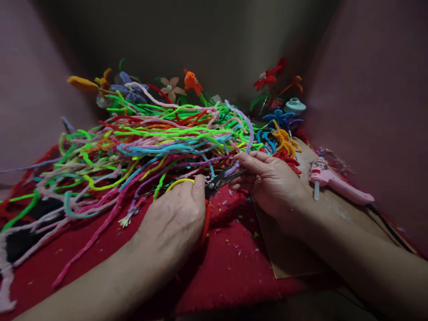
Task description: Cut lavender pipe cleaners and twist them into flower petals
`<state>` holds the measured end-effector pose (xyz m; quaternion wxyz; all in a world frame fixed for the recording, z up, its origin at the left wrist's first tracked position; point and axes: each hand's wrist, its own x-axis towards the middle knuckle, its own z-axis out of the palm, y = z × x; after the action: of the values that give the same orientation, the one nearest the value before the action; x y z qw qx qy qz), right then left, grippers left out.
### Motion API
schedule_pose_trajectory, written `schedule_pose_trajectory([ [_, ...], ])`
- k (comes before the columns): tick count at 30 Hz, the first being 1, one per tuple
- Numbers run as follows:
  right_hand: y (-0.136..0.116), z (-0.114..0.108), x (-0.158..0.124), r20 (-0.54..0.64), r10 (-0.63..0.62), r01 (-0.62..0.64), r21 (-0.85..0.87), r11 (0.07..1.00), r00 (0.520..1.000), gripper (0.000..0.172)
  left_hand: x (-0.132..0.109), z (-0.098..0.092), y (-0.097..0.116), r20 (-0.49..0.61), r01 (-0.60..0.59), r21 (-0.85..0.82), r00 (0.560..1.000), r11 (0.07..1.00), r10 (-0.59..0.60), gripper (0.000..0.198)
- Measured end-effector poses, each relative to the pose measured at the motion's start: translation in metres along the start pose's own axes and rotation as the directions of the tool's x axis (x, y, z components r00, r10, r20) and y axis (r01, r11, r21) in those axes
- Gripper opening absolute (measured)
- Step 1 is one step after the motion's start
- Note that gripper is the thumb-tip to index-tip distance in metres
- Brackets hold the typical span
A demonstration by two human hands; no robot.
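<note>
My left hand [179,209] is closed round the red handle of a pair of scissors [219,182], whose dark blades point right toward my other hand. Between finger and thumb, my right hand [270,180] pinches a lilac pipe cleaner [249,129] that curves up and back over the heap. The lower end of this pipe cleaner lies at the scissor blades; whether the blades touch it I cannot tell. Just behind both hands spreads a big tangled pile of coloured pipe cleaners [167,133] in green, pink, blue, yellow and red.
A pink glue gun [341,185] rests on a brown board [284,254] at the right. Pipe-cleaner flowers, among them an orange one [192,81] and a red one [266,79], stand along the back. Small clippings dot the red cloth [230,276]. Walls rise behind and at both sides.
</note>
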<state>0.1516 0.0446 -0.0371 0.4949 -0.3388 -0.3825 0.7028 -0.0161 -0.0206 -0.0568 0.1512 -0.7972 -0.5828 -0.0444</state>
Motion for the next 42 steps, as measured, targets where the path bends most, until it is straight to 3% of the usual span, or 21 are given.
schedule_pose_trajectory([
  [9, 0.000, 0.000, 0.001, 0.026, 0.059, -0.060, 0.027, 0.998, 0.998, 0.015, 0.000, -0.008, 0.002, 0.049, -0.011, -0.020, 0.999, 1.000, 0.012, 0.041],
  [22, -0.001, -0.001, 0.000, 0.032, 0.082, -0.083, 0.012, 0.997, 0.996, 0.013, -0.003, 0.004, 0.000, 0.026, -0.007, 0.025, 1.000, 1.000, 0.006, 0.047],
  [27, 0.000, 0.000, -0.001, 0.040, 0.081, -0.083, 0.044, 0.996, 0.996, 0.013, -0.001, -0.001, 0.001, 0.134, 0.024, -0.028, 0.991, 0.999, -0.020, 0.045],
  [34, 0.003, 0.004, -0.002, 0.013, 0.082, -0.082, 0.021, 0.996, 0.997, 0.013, 0.000, -0.004, 0.005, 0.191, 0.073, -0.145, 0.981, 0.987, -0.044, 0.044],
  [39, 0.001, 0.001, 0.001, -0.024, 0.054, -0.053, 0.008, 0.999, 0.998, 0.012, 0.000, -0.014, 0.000, 0.341, 0.128, -0.097, 0.936, 0.987, -0.088, 0.041],
  [42, 0.001, -0.001, 0.002, 0.010, 0.023, -0.023, -0.006, 1.000, 1.000, 0.016, 0.003, -0.017, -0.008, 0.322, 0.173, -0.155, 0.940, 0.973, -0.116, 0.045],
])
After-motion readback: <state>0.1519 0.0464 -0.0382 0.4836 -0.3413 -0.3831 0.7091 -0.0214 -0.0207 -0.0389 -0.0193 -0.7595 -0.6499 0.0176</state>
